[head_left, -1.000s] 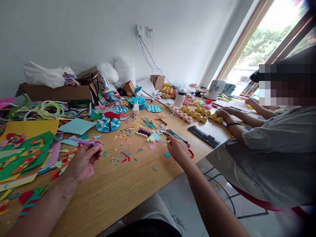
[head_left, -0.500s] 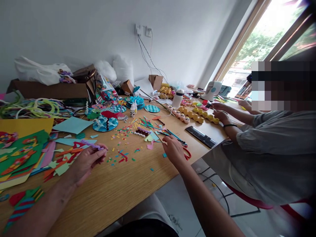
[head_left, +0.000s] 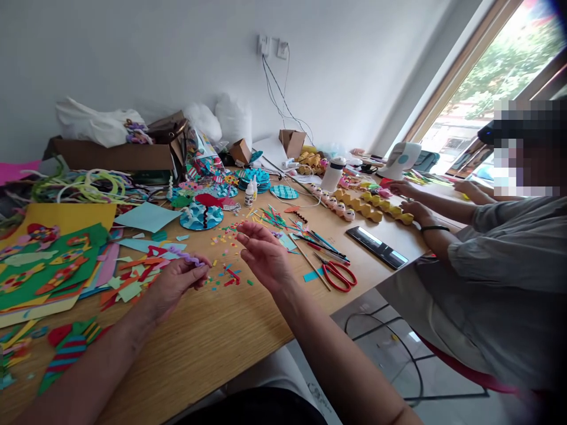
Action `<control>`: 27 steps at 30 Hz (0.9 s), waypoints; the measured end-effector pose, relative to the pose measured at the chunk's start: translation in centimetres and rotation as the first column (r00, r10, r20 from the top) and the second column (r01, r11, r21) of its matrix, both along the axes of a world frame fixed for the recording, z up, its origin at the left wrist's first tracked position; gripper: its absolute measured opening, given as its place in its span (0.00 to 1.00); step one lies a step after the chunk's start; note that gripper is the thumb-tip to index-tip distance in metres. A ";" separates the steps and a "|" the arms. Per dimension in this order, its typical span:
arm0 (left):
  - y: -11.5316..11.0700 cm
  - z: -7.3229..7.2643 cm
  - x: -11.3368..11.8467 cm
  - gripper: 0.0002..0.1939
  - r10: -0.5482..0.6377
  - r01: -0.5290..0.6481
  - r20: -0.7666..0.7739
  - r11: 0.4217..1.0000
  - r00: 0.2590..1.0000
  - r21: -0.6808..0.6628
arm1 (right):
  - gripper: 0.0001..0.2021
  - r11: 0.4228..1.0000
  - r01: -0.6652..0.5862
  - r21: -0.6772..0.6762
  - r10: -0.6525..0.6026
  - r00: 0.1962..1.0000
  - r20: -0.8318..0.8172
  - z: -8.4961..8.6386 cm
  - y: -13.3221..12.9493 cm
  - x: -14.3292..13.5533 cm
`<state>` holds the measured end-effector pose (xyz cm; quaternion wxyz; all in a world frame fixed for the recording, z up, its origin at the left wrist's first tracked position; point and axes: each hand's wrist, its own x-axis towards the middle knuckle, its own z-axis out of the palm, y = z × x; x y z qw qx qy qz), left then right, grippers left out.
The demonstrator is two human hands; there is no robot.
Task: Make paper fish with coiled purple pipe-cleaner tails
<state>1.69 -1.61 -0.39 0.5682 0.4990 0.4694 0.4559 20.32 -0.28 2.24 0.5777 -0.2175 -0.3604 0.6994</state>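
Note:
My left hand (head_left: 181,282) is closed in a pinch on a purple, wavy pipe cleaner (head_left: 188,258), whose end pokes out past the thumb toward the upper left. Raised over the table, my right hand (head_left: 266,257) has its fingers apart and holds nothing. To its right a thin wooden stick (head_left: 315,268) lies beside red-handled scissors (head_left: 340,276). Small coloured paper snippets (head_left: 233,276) are scattered between the hands. Behind them stands a blue disc with wavy white trim (head_left: 212,215), carrying a red paper fish (head_left: 209,200).
Paper sheets and cutouts (head_left: 95,260) cover the left side. Small glue bottles (head_left: 250,193) and stacked blue discs (head_left: 257,180) stand farther back. On the right are a black phone (head_left: 376,247), yellow egg-carton strips (head_left: 376,206), a white bottle (head_left: 333,174) and a co-worker's arms (head_left: 436,221).
My right hand has let go of the wooden stick, now lying on the table, and moved left toward my left hand. My left hand still holds the pipe cleaner. The view has shifted left.

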 end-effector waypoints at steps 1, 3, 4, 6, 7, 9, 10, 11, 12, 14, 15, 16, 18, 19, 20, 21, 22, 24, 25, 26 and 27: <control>0.0 0.1 0.1 0.14 -0.007 0.007 -0.012 1.000 1.000 -0.006 | 0.13 0.999 -0.009 0.031 0.009 1.000 0.001 -0.1 0.1 -0.1; -0.2 0.2 0.2 0.14 -0.034 0.033 -0.044 0.999 0.998 -0.024 | 0.16 0.995 -0.042 0.093 0.042 0.999 0.003 -0.3 0.3 -0.3; -0.3 0.2 0.2 0.14 -0.056 0.054 -0.063 0.998 0.996 -0.036 | 0.17 0.990 -0.066 0.125 0.066 0.998 0.002 -0.4 0.3 -0.3; -0.4 0.3 0.3 0.14 -0.115 0.110 -0.100 0.992 0.988 -0.057 | 0.18 0.974 -0.114 0.194 0.118 0.993 -0.007 -0.5 0.5 -0.3; -0.5 0.3 0.3 0.13 -0.143 0.136 -0.114 0.989 0.983 -0.063 | 0.18 0.964 -0.138 0.225 0.144 0.990 -0.010 -0.5 0.5 -0.3; -0.5 0.1 0.3 0.13 -0.175 0.168 -0.133 0.984 0.976 -0.063 | 0.17 0.945 -0.178 0.273 0.186 0.983 -0.003 -0.5 0.5 -0.2; -0.5 0.0 0.2 0.13 -0.177 0.171 -0.138 0.984 0.974 -0.060 | 0.16 0.938 -0.196 0.286 0.201 0.979 0.010 -0.5 0.5 -0.2; -0.5 -0.1 0.2 0.13 -0.173 0.167 -0.141 0.984 0.975 -0.056 | 0.15 0.934 -0.210 0.288 0.210 0.977 0.030 -0.5 0.5 -0.1; -0.4 -0.1 0.2 0.13 -0.167 0.161 -0.142 0.985 0.976 -0.053 | 0.14 0.935 -0.218 0.279 0.210 0.976 0.060 -0.5 0.6 0.0; -0.3 -0.3 0.2 0.13 -0.164 0.158 -0.142 0.986 0.976 -0.049 | 0.11 0.949 -0.213 0.234 0.178 0.971 0.161 -0.8 0.7 0.0; -0.3 -0.3 0.2 0.14 -0.167 0.162 -0.142 0.986 0.976 -0.046 | 0.09 0.957 -0.203 0.206 0.153 0.960 0.236 -0.9 0.8 -0.1; -0.2 -0.3 0.3 0.14 -0.174 0.169 -0.144 0.985 0.974 -0.043 | 0.07 0.963 -0.195 0.184 0.129 0.939 0.320 -1.1 0.9 -0.2; -0.2 -0.3 0.5 0.14 -0.186 0.183 -0.156 0.983 0.970 -0.030 | 0.05 0.965 -0.201 0.169 0.097 0.871 0.482 -1.4 1.1 -0.6; -0.2 -0.3 0.5 0.14 -0.182 0.181 -0.162 0.983 0.970 -0.019 | 0.04 0.961 -0.213 0.175 0.085 0.832 0.548 -1.5 1.1 -0.9; -0.2 -0.3 0.6 0.14 -0.173 0.174 -0.168 0.985 0.971 -0.009 | 0.04 0.955 -0.226 0.191 0.067 0.794 0.605 -1.6 1.1 -1.2; -0.2 -0.3 0.6 0.13 -0.160 0.162 -0.172 0.987 0.972 0.000 | 0.04 0.947 -0.237 0.216 0.039 0.753 0.657 -1.6 1.0 -1.6; -0.2 -0.3 0.6 0.13 -0.144 0.147 -0.175 0.989 0.974 0.004 | 0.04 0.937 -0.246 0.247 0.000 0.707 0.707 -1.7 1.0 -2.0; -0.2 -0.3 0.6 0.12 -0.118 0.120 -0.186 0.993 0.975 -0.001 | 0.04 0.913 -0.256 0.318 -0.110 0.596 0.796 -1.7 0.9 -2.8; -0.1 -0.4 0.7 0.12 -0.110 0.111 -0.200 0.994 0.974 -0.005 | 0.04 0.896 -0.263 0.358 -0.172 0.537 0.826 -1.7 0.9 -3.2; -0.1 -0.5 0.7 0.10 -0.102 0.103 -0.217 0.995 0.971 -0.007 | 0.04 0.877 -0.270 0.398 -0.233 0.486 0.843 -1.8 1.0 -3.5; 0.0 -0.7 0.7 0.10 -0.095 0.096 -0.238 0.995 0.967 -0.005 | 0.05 0.856 -0.279 0.435 -0.286 0.444 0.849 -1.8 1.1 -3.9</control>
